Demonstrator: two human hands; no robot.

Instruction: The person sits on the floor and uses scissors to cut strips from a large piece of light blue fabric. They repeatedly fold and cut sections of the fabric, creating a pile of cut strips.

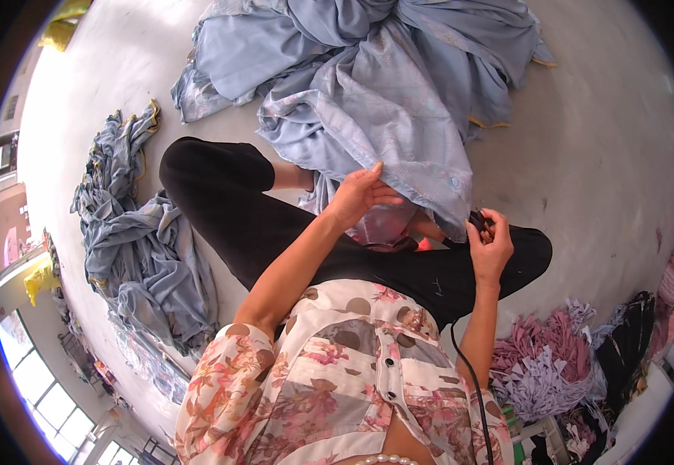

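Observation:
A large light-blue cloth [383,116] with a faint pattern spreads from the far side of the floor to my lap. My left hand [358,198] pinches its near edge between thumb and fingers, the other fingers partly curled. At the cloth's right corner, my right hand [492,240] is closed around a small dark tool [477,222]. Its shape is mostly hidden by my fingers, so its kind is unclear. The corner touches or nearly touches this hand; which, I cannot tell.
A heap of blue cloth [139,248] with yellow edging lies left of my knee. Bundles of pink and lilac fabric strips [546,364] lie at the near right. My black-trousered legs [228,201] are folded on the grey floor [600,155]. A black cord [476,387] runs down my front.

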